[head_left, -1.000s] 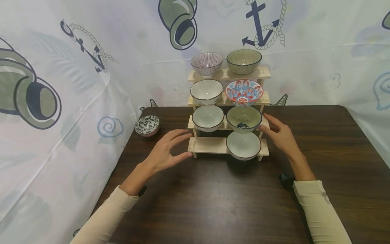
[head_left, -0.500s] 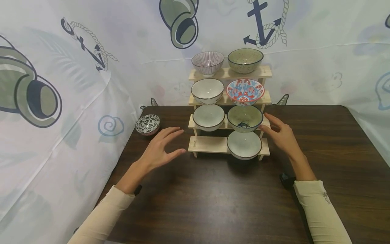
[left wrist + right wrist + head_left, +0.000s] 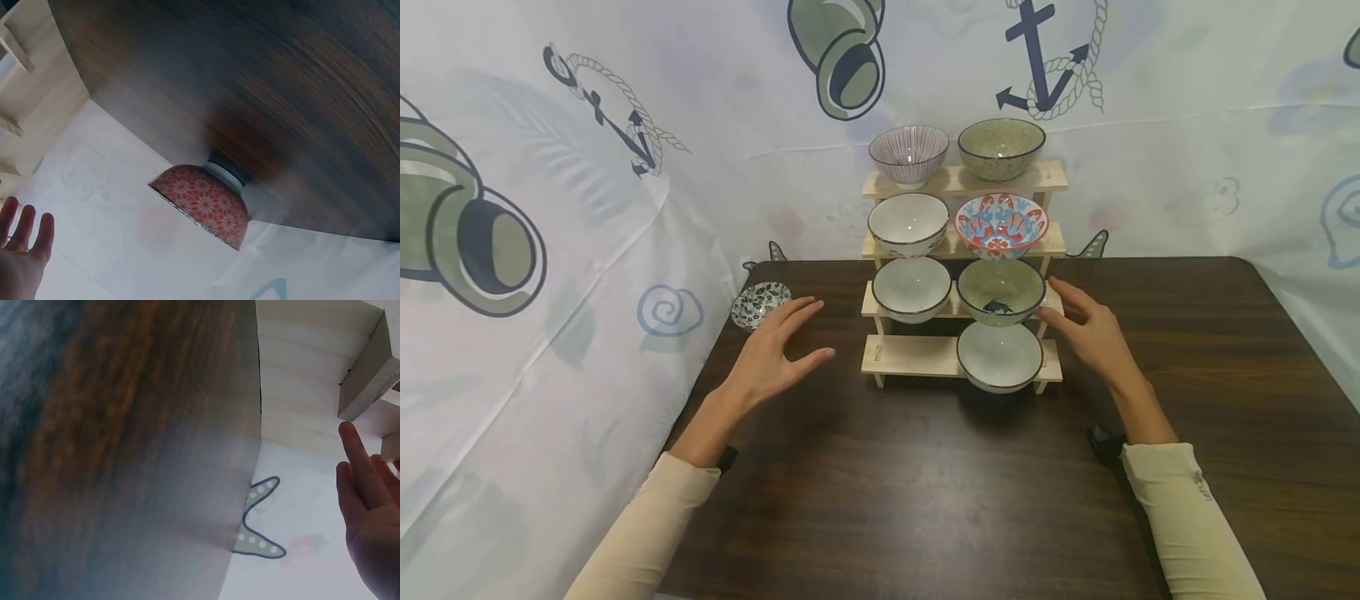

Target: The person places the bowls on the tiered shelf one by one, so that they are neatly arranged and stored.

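Note:
My left hand (image 3: 772,354), fingers spread and holding nothing, hovers over the table just in front of a small bowl (image 3: 758,303) with a black-and-white floral inside. In the left wrist view that bowl (image 3: 203,201) shows a red flowered outside and stands apart from the fingers. At the right side of a stepped wooden stand (image 3: 913,357), my right hand (image 3: 1092,333) is beside the third tier, fingers extended near the green bowl (image 3: 1000,287). Whether its fingertips touch the bowl or the stand I cannot tell. A white bowl (image 3: 998,357) sits on the lowest tier's right half.
On the upper tiers are a striped bowl (image 3: 910,154), a speckled green bowl (image 3: 1002,148), a cream bowl (image 3: 908,221) and a red-and-blue bowl (image 3: 1002,225). Another white bowl (image 3: 912,287) sits on the third tier. A patterned cloth (image 3: 1187,150) hangs behind the dark table (image 3: 940,492).
My left hand has moved left, away from the stand and toward the small floral bowl, now covering part of it. My right hand has stayed beside the stand; the bowls have not moved.

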